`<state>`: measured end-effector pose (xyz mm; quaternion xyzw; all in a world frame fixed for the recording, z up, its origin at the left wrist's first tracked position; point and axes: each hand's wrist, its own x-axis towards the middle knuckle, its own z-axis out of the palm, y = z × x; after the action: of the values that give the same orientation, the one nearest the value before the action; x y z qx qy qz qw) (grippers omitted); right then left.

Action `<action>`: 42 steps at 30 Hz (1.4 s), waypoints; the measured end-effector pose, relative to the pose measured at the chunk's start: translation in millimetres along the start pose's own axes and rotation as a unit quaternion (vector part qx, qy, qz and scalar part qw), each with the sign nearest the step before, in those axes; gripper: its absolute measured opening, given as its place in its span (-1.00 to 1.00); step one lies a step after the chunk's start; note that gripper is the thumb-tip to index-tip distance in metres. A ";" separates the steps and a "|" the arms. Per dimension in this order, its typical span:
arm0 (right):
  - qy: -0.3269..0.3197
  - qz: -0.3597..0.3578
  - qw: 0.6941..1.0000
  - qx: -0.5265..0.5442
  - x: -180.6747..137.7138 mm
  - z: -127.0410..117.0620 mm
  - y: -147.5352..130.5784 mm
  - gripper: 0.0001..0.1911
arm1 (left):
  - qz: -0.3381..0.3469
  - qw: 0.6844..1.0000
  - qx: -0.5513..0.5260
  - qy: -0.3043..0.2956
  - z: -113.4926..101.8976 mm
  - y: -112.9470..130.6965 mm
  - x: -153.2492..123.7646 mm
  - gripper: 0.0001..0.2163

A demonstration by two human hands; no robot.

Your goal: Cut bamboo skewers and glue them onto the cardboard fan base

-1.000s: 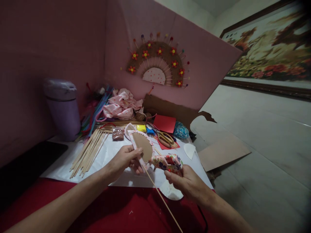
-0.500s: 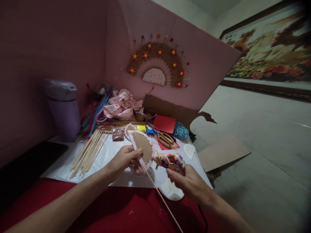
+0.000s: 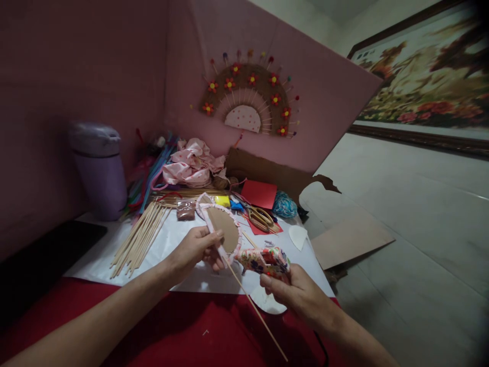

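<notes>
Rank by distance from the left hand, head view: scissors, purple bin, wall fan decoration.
From the left hand:
1. Scissors, just beyond it, to the right.
2. Purple bin, far left by the wall.
3. Fan decoration, up on the pink board.

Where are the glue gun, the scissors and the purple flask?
glue gun (image 3: pixel 263 259), head view, on its patterned body.
scissors (image 3: pixel 260 219), head view, on the handles.
purple flask (image 3: pixel 100 173), head view, on its side wall.

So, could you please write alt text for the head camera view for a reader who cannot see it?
A person's left hand holds a half-round cardboard piece with a wooden stick against it, while the right hand points a floral-patterned glue gun at it. Behind lie bamboo sticks, scissors and pink fabric.
</notes>
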<state>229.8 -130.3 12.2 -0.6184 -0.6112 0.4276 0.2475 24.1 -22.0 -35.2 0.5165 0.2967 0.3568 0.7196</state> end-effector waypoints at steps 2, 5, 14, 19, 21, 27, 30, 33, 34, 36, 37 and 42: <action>0.007 -0.001 1.000 -0.005 0.6 0.9 0.8 -0.57 | 0.000 1.000 0.000 -0.001 0.1 0.0 -0.4 -0.70; 0.015 -0.004 1.000 -0.011 1.3 2.1 2.3 -0.57 | 0.003 1.000 -0.004 0.000 0.3 -0.2 -0.6 -0.70; 0.022 -0.006 0.999 -0.030 2.4 2.0 4.3 -0.56 | 0.004 1.000 -0.007 0.006 0.6 1.0 0.3 -0.70; 0.015 -0.007 1.000 -0.013 2.0 2.0 1.3 -0.58 | 0.004 1.000 -0.006 0.002 0.5 0.3 -0.4 -0.71; 0.014 -0.007 1.000 -0.006 1.5 1.9 -0.5 -0.59 | 0.004 1.000 -0.004 0.000 0.9 0.7 -0.9 -0.70; 0.022 -0.004 1.000 -0.016 2.4 1.0 2.0 -0.58 | 0.000 1.000 -0.002 0.003 1.6 1.4 -0.5 -0.70; 0.014 -0.005 1.000 -0.011 1.6 1.4 2.0 -0.59 | -0.003 1.000 -0.001 0.006 1.8 1.3 0.4 -0.71; 0.013 -0.014 1.000 -0.019 -0.7 3.0 -2.4 -0.61 | -0.001 1.000 -0.002 0.004 1.4 0.9 0.3 -0.71; 0.012 -0.018 1.000 -0.021 -1.5 3.7 -4.5 -0.62 | 0.001 1.000 -0.003 0.005 1.2 0.7 0.2 -0.71; 0.006 -0.020 1.000 -0.017 -2.7 5.1 -8.2 -0.62 | 0.002 1.000 -0.002 0.008 0.7 0.5 -0.2 -0.71; 0.003 -0.020 1.000 -0.012 -3.0 5.7 -9.5 -0.62 | 0.002 1.000 -0.001 0.008 0.5 0.5 -0.4 -0.71; -0.004 -0.018 1.000 -0.010 -2.2 6.7 -8.1 -0.62 | 0.003 1.000 0.000 0.004 1.1 1.7 -0.7 -0.70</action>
<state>220.0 -132.8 16.0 -0.6080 -0.6277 0.4191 0.2464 24.3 -22.8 -33.3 0.5156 0.2981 0.3609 0.7177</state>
